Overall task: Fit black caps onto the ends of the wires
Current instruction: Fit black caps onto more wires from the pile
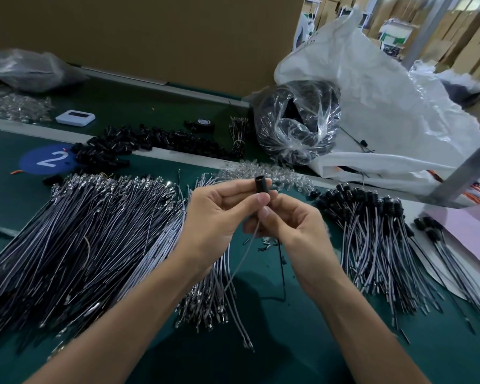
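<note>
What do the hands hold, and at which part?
The left hand pinches the black cap at its lower half; the right hand pinches the grey wire just below it.

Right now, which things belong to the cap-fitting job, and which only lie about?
Job: black cap, held by left hand; grey wire, pinched by right hand; uncapped wires; loose caps; capped wires.
Lying about: white device; tape roll; blue disc; white bag.

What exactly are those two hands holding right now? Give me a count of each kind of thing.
Black cap: 1, pinched by the left hand
Grey wire: 1, held by the right hand
Total: 2
A thin black wire under the right hand may be a second; I cannot tell.
</note>
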The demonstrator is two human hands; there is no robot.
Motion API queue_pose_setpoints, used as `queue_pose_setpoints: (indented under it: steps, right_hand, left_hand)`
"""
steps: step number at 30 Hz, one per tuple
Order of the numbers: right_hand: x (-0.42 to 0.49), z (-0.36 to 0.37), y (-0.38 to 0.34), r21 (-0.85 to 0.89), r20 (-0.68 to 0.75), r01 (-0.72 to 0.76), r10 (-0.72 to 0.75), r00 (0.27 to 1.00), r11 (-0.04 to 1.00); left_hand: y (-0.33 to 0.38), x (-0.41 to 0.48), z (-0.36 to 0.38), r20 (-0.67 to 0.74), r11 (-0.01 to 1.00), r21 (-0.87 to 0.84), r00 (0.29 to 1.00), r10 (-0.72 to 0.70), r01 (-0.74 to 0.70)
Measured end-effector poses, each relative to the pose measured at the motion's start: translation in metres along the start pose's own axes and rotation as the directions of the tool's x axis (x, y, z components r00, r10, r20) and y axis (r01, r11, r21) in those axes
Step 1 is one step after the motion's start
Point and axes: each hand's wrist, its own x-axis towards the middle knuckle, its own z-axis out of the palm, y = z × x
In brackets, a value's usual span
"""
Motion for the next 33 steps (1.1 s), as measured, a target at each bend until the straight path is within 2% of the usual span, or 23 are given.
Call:
queue_pose_setpoints:
  steps: [4, 7, 13, 20, 28, 33]
  right_hand:
    - [-0.001, 0.0, -0.003, 0.014, -0.001, 0.025, -0.025, 1.0, 1.0]
    - [-0.002, 0.001, -0.002, 0.012, -0.002, 0.07, -0.07, 0.998, 0.997]
    - [-0.004, 0.003, 0.001, -0.045, 0.0, 0.152, -0.152, 0.988, 0.987]
    - [-0.004, 0.003, 0.001, -0.092, 0.0, 0.194, -0.194, 0.981, 0.977]
    - [-0.006, 0.001, 0.002, -0.152, -0.027, 0.231, -0.237, 0.971, 0.961]
    - [-0.006, 0.0, 0.003, -0.226, -0.054, 0.249, -0.267, 0.962, 0.942]
  left_hand:
    - [0.002, -0.002, 0.002, 0.004, 0.995, 0.035, 0.995, 0.096, -0.096]
    - [0.003, -0.005, 0.003, 0.023, 0.989, -0.007, 0.989, 0.148, -0.148]
    - [0.004, -0.008, 0.005, 0.024, 0.98, -0.005, 0.979, 0.201, -0.201]
    - [0.006, -0.011, 0.006, 0.02, 0.98, 0.039, 0.981, 0.192, -0.193]
    - [0.005, -0.011, 0.005, 0.084, 0.975, 0.038, 0.973, 0.213, -0.217]
    - [0.004, -0.009, 0.003, 0.093, 0.979, 0.089, 0.981, 0.173, -0.181]
